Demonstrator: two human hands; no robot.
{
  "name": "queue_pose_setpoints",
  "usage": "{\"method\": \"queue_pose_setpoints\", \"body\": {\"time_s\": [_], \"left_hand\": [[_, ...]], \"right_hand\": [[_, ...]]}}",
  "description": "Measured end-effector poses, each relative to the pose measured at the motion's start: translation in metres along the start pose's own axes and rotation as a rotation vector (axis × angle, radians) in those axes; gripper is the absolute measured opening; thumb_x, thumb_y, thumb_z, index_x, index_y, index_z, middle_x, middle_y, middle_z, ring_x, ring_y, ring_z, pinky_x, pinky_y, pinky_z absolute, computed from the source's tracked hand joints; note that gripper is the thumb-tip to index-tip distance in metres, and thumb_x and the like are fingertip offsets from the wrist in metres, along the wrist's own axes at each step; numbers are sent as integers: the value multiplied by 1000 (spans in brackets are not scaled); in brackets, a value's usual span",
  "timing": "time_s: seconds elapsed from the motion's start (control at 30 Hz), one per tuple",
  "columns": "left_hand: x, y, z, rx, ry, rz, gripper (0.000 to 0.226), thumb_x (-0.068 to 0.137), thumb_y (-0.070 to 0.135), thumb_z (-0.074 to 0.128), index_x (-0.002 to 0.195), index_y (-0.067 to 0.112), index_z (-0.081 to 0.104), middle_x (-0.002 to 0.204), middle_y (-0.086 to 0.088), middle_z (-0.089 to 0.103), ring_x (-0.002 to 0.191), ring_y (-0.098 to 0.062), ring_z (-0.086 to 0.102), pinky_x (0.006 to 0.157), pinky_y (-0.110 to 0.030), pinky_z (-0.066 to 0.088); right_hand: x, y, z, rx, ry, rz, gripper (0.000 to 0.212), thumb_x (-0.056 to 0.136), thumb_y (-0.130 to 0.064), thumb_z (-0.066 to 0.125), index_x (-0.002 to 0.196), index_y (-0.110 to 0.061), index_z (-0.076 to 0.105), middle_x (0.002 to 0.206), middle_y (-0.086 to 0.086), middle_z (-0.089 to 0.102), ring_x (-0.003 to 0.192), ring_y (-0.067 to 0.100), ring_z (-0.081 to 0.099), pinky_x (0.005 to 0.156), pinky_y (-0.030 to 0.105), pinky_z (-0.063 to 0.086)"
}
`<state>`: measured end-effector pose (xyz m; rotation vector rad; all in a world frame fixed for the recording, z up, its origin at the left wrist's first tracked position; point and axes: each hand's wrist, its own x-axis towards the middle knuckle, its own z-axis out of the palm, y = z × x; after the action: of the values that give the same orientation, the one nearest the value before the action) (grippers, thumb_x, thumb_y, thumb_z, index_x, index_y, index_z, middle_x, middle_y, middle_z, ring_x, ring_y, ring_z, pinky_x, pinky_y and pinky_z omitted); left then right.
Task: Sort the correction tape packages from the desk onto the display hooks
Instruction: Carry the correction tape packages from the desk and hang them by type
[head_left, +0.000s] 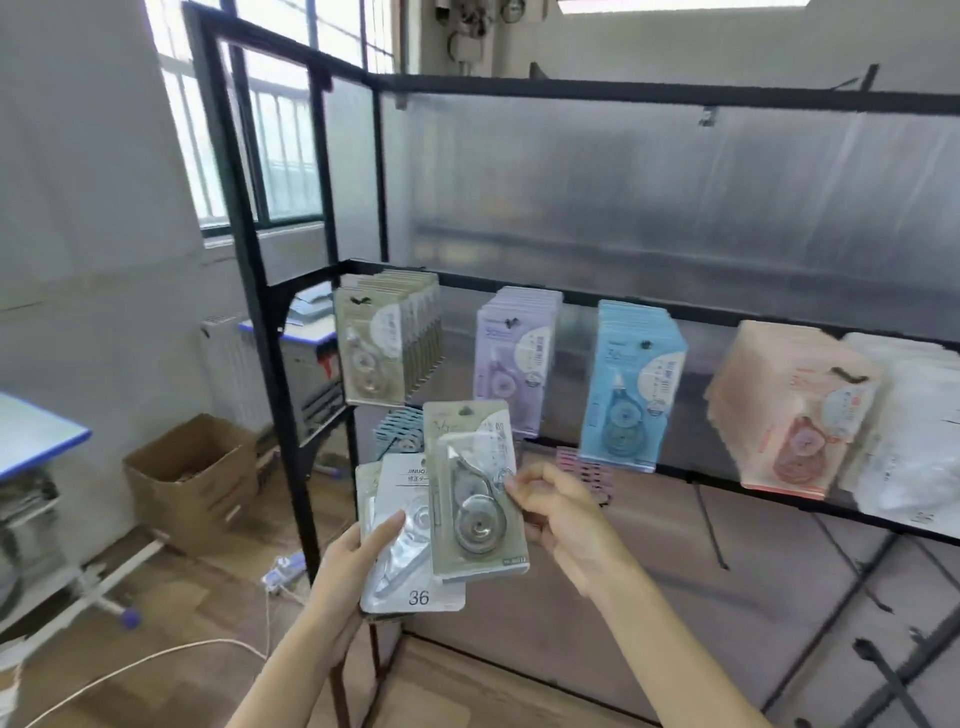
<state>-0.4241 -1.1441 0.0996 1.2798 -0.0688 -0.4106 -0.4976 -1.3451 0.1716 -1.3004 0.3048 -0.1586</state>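
Left hand: our left hand (358, 558) grips a small stack of packages (400, 540), thumb across the white front one marked 36.
Right hand: our right hand (566, 519) pinches the right edge of an olive package (475, 491), held upright just ahead of the stack.
Display rack: beyond both hands, the black rack (270, 322) carries hung rows.
Rows, left to right: olive row (371, 345), purple row (514, 353), blue row (628, 379), pink row (789, 410), white row (909, 431).
Far left: cardboard box (192, 478) on the floor.
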Motion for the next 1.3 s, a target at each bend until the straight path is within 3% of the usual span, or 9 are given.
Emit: {"method": "queue_pose_setpoints", "body": {"time_s": [0.17, 0.27, 0.43, 0.63, 0.77, 0.97, 1.13, 1.3], "left_hand": [[18, 32, -82, -16, 57, 33, 39, 85, 25, 67, 119, 7, 64, 106, -17, 73, 100, -40, 69, 85, -47, 56], [22, 45, -117, -30, 67, 38, 35, 86, 23, 66, 118, 8, 65, 105, -18, 73, 95, -39, 70, 71, -41, 60], [23, 60, -153, -10, 43, 50, 35, 86, 26, 67, 118, 13, 66, 107, -13, 74, 96, -35, 71, 81, -46, 57], [22, 65, -170, -20, 13, 42, 35, 85, 27, 67, 118, 13, 66, 107, -13, 74, 97, -36, 71, 83, -47, 56], [21, 64, -178, -36, 0, 27, 40, 83, 27, 68, 119, 12, 66, 109, -14, 73, 99, -37, 70, 84, -47, 56], [18, 67, -172, -60, -59, 27, 33, 88, 23, 66, 118, 10, 65, 108, -14, 74, 91, -31, 73, 63, -36, 60], [19, 65, -157, -64, -114, 38, 54, 73, 35, 84, 117, 11, 66, 110, -13, 73, 98, -33, 71, 78, -42, 56], [22, 56, -127, -51, -177, 32, 59, 66, 39, 82, 116, 12, 67, 110, -12, 73, 99, -33, 71, 87, -47, 54]], "right_hand": [[38, -19, 98, -91, -32, -150, 12, 90, -7, 63, 83, -13, 55, 74, 0, 68, 63, 9, 63, 54, 20, 50], [61, -29, 136, -111, 38, -227, 9, 91, -11, 63, 86, -13, 56, 86, 5, 68, 77, 17, 63, 74, 34, 53], [92, -35, 167, -160, 215, -305, 9, 91, -17, 65, 92, -14, 57, 104, 13, 68, 100, 30, 65, 91, 47, 53], [102, -26, 180, -213, 293, -313, 10, 92, -16, 63, 94, -13, 55, 103, 11, 65, 90, 22, 63, 78, 32, 55], [114, -19, 180, -244, 367, -306, 10, 91, -18, 64, 92, -14, 55, 101, 9, 64, 94, 23, 63, 89, 42, 54], [134, -12, 172, -338, 481, -302, 22, 87, -28, 69, 77, -17, 54, 90, 4, 64, 95, 24, 63, 89, 47, 53], [123, 3, 152, -442, 452, -263, 20, 89, -28, 67, 80, -18, 53, 87, 5, 65, 93, 27, 65, 90, 47, 52], [77, 26, 132, -464, 324, -206, 15, 89, -29, 67, 86, -16, 61, 89, 3, 65, 87, 21, 65, 85, 37, 52]]}}
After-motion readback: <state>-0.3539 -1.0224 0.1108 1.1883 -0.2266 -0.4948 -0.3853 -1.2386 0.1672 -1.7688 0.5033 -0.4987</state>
